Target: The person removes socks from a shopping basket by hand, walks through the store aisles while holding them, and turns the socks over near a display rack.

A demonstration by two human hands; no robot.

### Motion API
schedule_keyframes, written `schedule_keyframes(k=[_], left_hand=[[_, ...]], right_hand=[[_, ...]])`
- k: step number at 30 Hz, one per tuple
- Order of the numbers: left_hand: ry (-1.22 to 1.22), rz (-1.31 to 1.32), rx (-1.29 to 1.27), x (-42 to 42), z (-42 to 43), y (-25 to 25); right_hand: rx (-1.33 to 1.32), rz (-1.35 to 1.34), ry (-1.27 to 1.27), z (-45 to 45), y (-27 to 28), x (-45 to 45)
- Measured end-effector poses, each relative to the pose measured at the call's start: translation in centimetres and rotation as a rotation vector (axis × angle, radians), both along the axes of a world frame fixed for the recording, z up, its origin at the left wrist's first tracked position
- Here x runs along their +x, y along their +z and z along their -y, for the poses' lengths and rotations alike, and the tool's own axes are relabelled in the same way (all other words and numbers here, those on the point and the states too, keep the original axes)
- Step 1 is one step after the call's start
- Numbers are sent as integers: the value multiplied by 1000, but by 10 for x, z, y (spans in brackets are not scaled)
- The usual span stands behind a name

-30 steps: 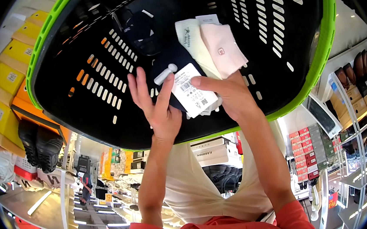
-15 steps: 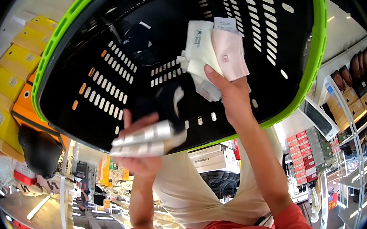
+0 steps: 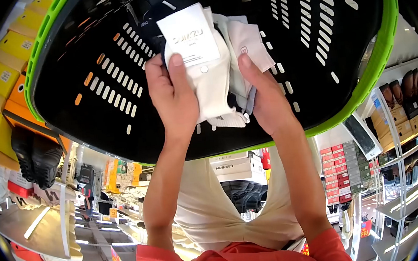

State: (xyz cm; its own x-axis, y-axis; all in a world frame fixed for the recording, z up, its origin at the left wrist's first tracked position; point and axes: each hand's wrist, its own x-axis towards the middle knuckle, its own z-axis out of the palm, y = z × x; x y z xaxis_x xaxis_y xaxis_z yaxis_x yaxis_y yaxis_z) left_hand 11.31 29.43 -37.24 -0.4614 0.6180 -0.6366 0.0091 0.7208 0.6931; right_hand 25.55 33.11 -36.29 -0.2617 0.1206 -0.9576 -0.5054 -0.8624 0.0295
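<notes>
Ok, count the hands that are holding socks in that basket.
2: the left hand holds the white sock with its white card; the right hand holds the pale pink sock. Neither is hidden.

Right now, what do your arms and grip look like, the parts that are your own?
They are human: the left grip and right grip are bare hands, with no glove or ring showing. The forearms are bare too, up to the coral-red sleeves of a shirt.
</notes>
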Motion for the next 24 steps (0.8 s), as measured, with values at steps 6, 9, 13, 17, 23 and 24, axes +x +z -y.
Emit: schedule_keyframes(k=[6,9,13,17,23,24], left_hand=[[-27,118,-10,3,-8,7],[-4,398,-26,-1,-8,14],[-43,465,-29,-3,-6,15],[9,518,49,-10,-3,4],[58,12,-370,-68,37,-133],[-160,-79,-394,-78,48,-153]], right_hand=[[184,115,171,0,-4,-5],[129,125,104,-2,-6,-2],[139,136,145,-4,-5,-4],[169,173,21,-3,-9,-1],[326,374,35,-15,-3,8],[347,425,90,-14,-1,10]])
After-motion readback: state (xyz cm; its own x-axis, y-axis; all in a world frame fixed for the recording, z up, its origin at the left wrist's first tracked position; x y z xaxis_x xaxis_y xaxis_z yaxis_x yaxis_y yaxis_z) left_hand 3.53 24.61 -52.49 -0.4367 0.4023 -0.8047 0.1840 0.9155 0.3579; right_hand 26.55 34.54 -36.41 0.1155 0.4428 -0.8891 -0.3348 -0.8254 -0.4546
